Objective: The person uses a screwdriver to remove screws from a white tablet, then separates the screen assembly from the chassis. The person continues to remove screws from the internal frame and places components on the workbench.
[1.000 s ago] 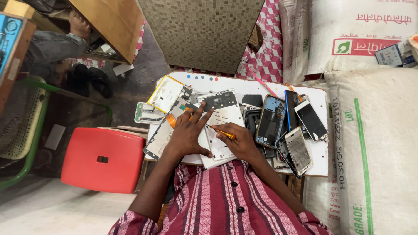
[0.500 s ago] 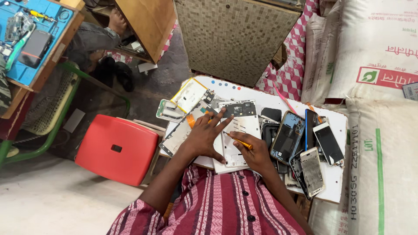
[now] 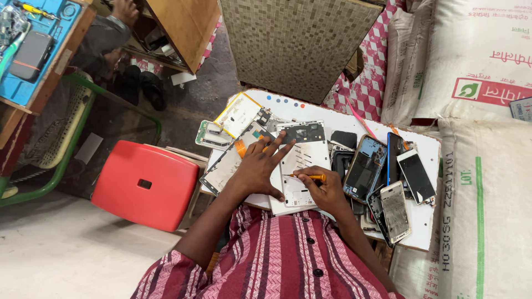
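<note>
Red stool [image 3: 145, 184] sits far left, at 9 o'clock from the white board [image 3: 426, 232]. Next, a few phone frames [image 3: 213, 134] lie at the board's left edge. L hand [image 3: 256, 171] is spread flat, fingers wide, pressing on the white phone back [image 3: 302, 163] — that's mid-board, touching both hands. R hand [image 3: 327, 191], at 4 o'clock from the phone back, pinches a small orange screwdriver [image 3: 310, 177], tip on the shell. More opened phones [image 3: 382, 177] pile at 3 o'clock. Big white sacks [image 3: 487, 182] stand far right — just beside the board.
</note>
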